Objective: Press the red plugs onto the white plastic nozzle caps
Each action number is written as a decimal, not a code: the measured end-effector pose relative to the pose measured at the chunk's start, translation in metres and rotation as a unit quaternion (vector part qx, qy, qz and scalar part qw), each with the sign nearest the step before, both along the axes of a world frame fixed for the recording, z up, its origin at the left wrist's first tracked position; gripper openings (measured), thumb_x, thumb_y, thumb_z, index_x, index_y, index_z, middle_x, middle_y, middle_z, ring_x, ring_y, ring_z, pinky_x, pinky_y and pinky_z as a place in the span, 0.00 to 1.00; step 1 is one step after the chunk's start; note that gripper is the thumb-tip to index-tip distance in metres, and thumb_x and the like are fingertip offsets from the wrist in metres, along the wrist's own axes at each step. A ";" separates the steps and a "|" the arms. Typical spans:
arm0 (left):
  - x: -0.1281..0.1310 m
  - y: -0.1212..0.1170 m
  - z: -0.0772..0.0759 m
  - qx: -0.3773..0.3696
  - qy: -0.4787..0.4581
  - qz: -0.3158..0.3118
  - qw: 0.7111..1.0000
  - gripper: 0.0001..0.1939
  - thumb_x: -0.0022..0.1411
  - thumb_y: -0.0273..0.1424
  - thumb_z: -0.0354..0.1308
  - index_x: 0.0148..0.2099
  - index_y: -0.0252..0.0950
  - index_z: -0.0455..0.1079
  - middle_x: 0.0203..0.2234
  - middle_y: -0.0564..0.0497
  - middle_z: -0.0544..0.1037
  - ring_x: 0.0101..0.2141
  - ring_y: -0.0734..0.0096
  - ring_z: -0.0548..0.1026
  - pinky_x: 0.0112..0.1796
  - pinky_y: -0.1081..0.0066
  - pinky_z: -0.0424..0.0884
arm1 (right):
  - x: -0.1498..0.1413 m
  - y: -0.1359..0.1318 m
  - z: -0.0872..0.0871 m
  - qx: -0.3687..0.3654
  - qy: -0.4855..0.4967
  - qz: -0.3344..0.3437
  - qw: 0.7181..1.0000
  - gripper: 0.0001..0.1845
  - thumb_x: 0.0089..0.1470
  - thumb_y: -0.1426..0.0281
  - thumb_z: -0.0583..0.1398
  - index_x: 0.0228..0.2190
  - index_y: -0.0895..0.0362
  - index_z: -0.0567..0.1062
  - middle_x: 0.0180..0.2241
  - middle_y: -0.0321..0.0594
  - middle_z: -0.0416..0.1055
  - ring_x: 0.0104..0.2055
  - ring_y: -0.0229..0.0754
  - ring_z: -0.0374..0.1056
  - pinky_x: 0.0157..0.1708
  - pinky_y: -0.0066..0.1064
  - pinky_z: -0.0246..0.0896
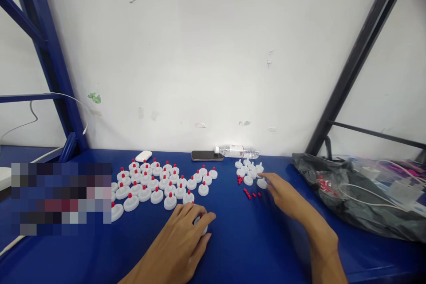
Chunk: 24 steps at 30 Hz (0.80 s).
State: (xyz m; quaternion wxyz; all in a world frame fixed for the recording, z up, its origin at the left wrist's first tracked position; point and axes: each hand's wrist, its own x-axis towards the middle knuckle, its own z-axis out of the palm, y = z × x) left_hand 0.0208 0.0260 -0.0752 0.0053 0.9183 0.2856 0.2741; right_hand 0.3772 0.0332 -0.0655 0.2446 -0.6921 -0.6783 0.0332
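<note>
My left hand (pixel 188 235) is closed around a white cap (pixel 204 229), mostly hidden by my fingers, low over the blue table. To its left and beyond stand many round white caps (pixel 144 193) with small red tips on their spouts. My right hand (pixel 286 195) reaches in from the right, its fingers around the edge of a white cap without a red tip (pixel 262 183). Beside it lies a cluster of untipped white caps (pixel 248 180), their spouts bare. Several loose red tips (pixel 247 193) lie just left of my right fingers.
At the wall lie a phone (pixel 207 155), a clear plastic bottle (pixel 236 151) on its side and a small white case (pixel 143 156). A dark plastic bag (pixel 359 204) with clear bags spreads over the right side. Blue metal posts (pixel 55 53) rise at left; the far-left area is blurred out.
</note>
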 end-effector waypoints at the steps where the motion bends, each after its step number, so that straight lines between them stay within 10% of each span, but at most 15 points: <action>1: -0.001 -0.001 0.000 0.003 -0.004 -0.003 1.000 0.23 0.68 0.23 0.55 0.63 0.45 0.66 0.48 0.49 0.78 0.47 0.58 0.76 0.50 0.55 0.75 | 0.000 -0.001 0.003 -0.005 -0.005 -0.008 1.000 0.26 0.61 0.72 0.51 0.58 0.55 0.74 0.54 0.50 0.76 0.54 0.52 0.74 0.56 0.43 0.67; 9: -0.001 -0.004 0.010 0.036 -0.053 -0.010 0.998 0.23 0.70 0.23 0.52 0.65 0.43 0.63 0.51 0.45 0.76 0.52 0.57 0.75 0.50 0.56 0.78 | -0.021 -0.011 0.040 0.021 0.072 -0.053 0.996 0.13 0.58 0.66 0.57 0.42 0.52 0.79 0.36 0.43 0.81 0.38 0.51 0.76 0.40 0.39 0.67; 16: -0.004 -0.009 0.018 0.086 -0.051 0.025 0.995 0.43 0.56 0.43 0.73 0.68 0.40 0.59 0.53 0.42 0.78 0.52 0.47 0.76 0.50 0.49 0.79 | -0.107 -0.031 0.069 -0.002 0.230 0.164 0.959 0.09 0.60 0.62 0.65 0.42 0.50 0.81 0.36 0.38 0.82 0.39 0.46 0.78 0.42 0.36 0.71; 24: -0.002 -0.006 0.025 0.061 -0.074 -0.049 0.994 0.20 0.66 0.20 0.53 0.58 0.38 0.66 0.40 0.47 0.79 0.42 0.58 0.75 0.43 0.58 0.77 | -0.153 -0.053 0.083 -0.026 0.237 0.278 0.930 0.09 0.64 0.59 0.64 0.41 0.47 0.83 0.39 0.34 0.82 0.41 0.43 0.77 0.45 0.31 0.71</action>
